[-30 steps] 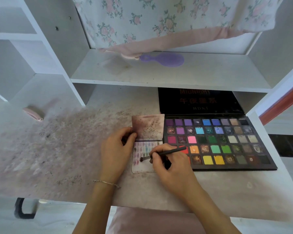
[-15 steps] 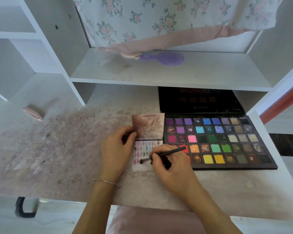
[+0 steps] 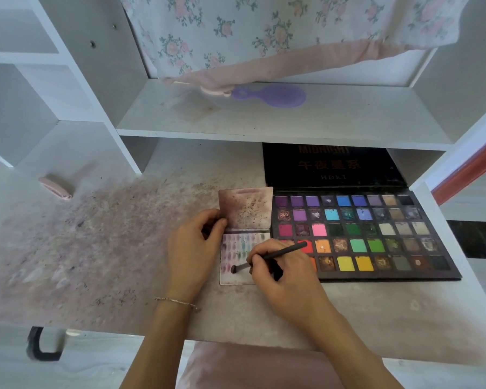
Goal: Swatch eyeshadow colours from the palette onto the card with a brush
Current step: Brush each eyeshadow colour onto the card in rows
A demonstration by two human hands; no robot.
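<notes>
Dabbing brush (image 3: 267,257) on smudged card (image 3: 237,258)

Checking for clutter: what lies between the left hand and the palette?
Only the card, held by the left hand, touching the palette, with the brush tip on it; head view.

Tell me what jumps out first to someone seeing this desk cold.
The big eyeshadow palette lies open right of centre, its bright squares the loudest thing on the powder-stained desk. Just left of it, the right hand presses a brush tip onto the card, which the left hand steadies. On the shelf above lies a purple hairbrush.
</notes>
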